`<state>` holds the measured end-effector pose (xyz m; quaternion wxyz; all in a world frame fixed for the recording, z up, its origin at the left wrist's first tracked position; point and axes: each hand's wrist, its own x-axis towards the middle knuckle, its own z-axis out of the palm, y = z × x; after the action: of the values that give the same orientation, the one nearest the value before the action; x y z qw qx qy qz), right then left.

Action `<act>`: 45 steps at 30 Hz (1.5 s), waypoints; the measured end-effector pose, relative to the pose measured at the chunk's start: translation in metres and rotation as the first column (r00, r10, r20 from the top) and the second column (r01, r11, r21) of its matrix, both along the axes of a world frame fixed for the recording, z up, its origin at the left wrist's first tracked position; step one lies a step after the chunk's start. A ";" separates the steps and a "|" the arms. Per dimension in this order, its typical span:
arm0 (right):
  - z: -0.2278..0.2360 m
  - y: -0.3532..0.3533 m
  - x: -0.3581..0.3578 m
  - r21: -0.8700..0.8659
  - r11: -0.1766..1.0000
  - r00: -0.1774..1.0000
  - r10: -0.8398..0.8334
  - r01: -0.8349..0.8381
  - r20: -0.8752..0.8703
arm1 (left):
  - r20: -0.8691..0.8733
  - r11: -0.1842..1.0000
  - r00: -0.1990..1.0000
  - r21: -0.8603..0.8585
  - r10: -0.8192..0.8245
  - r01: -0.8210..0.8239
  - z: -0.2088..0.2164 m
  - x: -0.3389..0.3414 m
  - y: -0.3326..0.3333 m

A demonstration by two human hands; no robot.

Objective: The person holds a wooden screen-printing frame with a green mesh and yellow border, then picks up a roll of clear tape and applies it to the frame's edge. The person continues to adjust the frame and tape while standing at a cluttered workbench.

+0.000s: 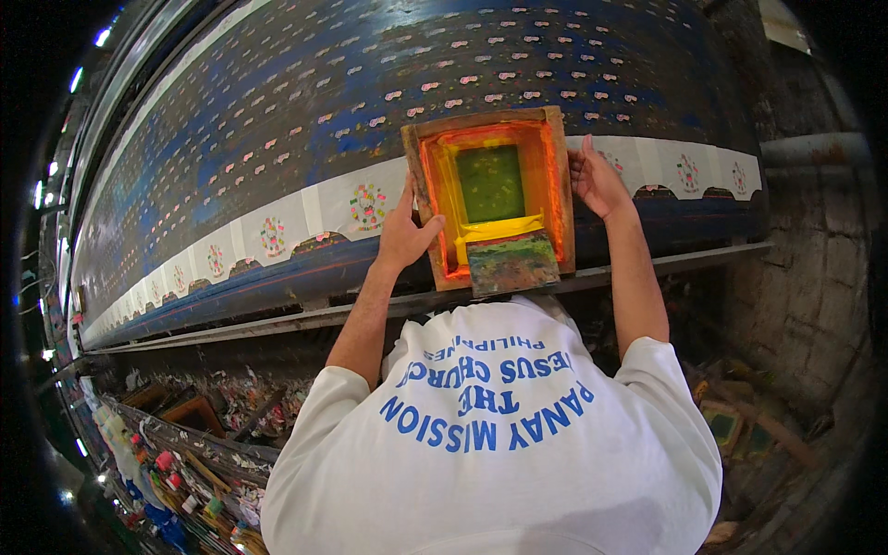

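Note:
A wooden screen-printing frame (561, 213) rests at the near side of a long printing table, in front of my chest. Its inner walls are smeared orange and yellow, and its mesh (491, 183) shows a dark green window. Yellow ink (499, 228) lies in a band across the near part of the mesh. A paint-stained squeegee (513, 264) leans on the frame's near edge. My left hand (407, 233) grips the left side, thumb over the rim and fingers along the outside. At the right side, my right hand (599, 181) holds the outer edge with bent fingers, thumb pointing up.
White fabric pieces (319, 211) with colourful round prints line the table's near edge. Rows of small pink prints cover the dark tabletop (370, 74). Paint containers and brushes (176, 481) clutter the lower left. A block wall (805, 268) stands at right.

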<state>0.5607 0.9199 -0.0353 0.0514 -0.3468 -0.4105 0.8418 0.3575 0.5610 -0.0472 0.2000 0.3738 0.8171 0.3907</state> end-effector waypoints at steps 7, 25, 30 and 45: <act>-0.002 -0.004 -0.013 -0.009 0.993 0.994 -0.114 0.114 -0.007 | 0.181 0.993 0.983 -0.121 0.036 -0.015 0.026 0.002 0.008; -0.007 -0.003 0.001 -0.044 0.996 0.997 -0.076 0.074 -0.031 | 0.078 0.997 0.997 -0.077 -0.014 0.020 0.016 0.003 0.002; -0.008 -0.002 0.000 -0.006 0.999 0.999 -0.040 0.039 -0.018 | 0.100 0.996 0.995 -0.088 -0.006 0.015 0.021 0.004 0.002; -0.001 0.002 -0.006 -0.171 0.980 0.953 -0.146 0.102 -0.266 | 0.019 1.000 1.000 0.009 -0.014 0.014 0.006 0.003 0.001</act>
<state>0.5550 0.9218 -0.0362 0.1342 -0.2535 -0.3099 0.9065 0.3606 0.5623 -0.0410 0.2087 0.3765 0.8108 0.3966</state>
